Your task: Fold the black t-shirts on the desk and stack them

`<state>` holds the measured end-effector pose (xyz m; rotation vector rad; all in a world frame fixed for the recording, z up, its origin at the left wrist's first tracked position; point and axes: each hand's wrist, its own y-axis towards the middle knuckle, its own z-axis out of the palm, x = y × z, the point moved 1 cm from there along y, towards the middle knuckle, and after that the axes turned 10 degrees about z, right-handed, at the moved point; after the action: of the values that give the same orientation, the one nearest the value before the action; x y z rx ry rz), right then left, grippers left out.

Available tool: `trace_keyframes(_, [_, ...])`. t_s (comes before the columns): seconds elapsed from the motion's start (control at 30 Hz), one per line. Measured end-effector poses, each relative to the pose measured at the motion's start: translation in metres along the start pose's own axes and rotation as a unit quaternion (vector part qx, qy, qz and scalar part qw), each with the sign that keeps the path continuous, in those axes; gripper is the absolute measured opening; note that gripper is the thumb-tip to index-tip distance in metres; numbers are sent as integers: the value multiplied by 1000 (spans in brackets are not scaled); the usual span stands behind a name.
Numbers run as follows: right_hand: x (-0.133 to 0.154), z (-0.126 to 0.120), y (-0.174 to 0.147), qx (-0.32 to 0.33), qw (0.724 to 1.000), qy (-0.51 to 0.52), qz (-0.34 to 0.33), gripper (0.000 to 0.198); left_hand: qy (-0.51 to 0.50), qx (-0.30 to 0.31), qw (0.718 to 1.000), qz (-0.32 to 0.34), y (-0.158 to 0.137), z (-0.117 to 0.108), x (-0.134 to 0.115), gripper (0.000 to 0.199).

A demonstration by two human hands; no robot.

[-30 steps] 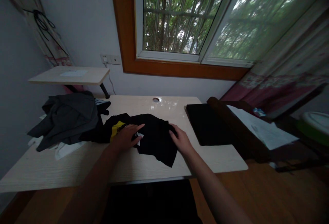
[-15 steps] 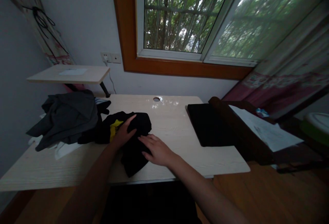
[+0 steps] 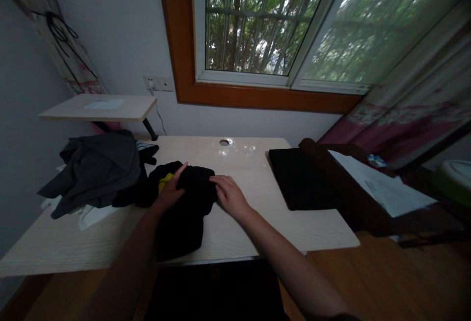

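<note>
A black garment point(image 3: 184, 227) with a yellow patch point(image 3: 164, 181) lies crumpled on the desk in front of me, its lower part hanging toward the front edge. My left hand point(image 3: 170, 196) rests on its left side, forefinger stretched out and thumb apart. At the garment's right edge is my right hand point(image 3: 231, 198), its fingers extended and their tips touching the cloth. Both hands are open. To the left a dark grey garment point(image 3: 99, 164) is heaped over other dark and white clothes, close against the black one.
The pale wooden desk point(image 3: 250, 173) carries a raised shelf point(image 3: 128, 107) at the back left. A flat black object point(image 3: 298, 178) lies on its right side. Beside the desk stands a dark brown piece of furniture point(image 3: 342, 183) with a white sheet point(image 3: 379, 181) on it. A window point(image 3: 265, 26) is behind.
My right hand has moved right and slightly away, to the garment's edge. My left hand has shifted a little left. The garment's lower part has spread wider toward the left and front.
</note>
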<state>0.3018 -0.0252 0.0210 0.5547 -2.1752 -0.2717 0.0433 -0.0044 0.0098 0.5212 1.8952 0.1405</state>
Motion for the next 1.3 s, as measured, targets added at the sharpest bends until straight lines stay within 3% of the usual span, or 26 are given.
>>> trace_keyframes(0.1, [-11,4,3,-19,1000,-17,5,45,-26,46,999,-12,-4,0,-3,97])
trace_keyframes(0.23, [-13,7,1,15,1000,-25,1,50,-115,105,986,-53,-7,1,-7,99])
trace_keyframes(0.43, [-9,9,-5,123,989,-66,-45,44,-167,120,973,-103,-8,2,-11,103])
trace_keyframes(0.77, [-10,14,-5,131,977,-164,-31,23,-166,117,976,-72,-10,7,-7,94])
trace_keyframes(0.9, [-6,10,-5,92,964,-246,33,23,-135,88,987,-17,-8,2,-5,88])
trace_keyframes(1.03, [-5,0,-4,44,941,-318,109,20,-187,26,982,30,-6,-3,-1,82])
trace_keyframes(1.2, [-16,-19,-4,-24,898,-377,224,12,-193,-96,976,26,-8,-9,7,63])
trace_keyframes(1.3, [-22,-27,-6,-57,878,-385,280,13,-157,-129,979,9,-10,-13,9,54])
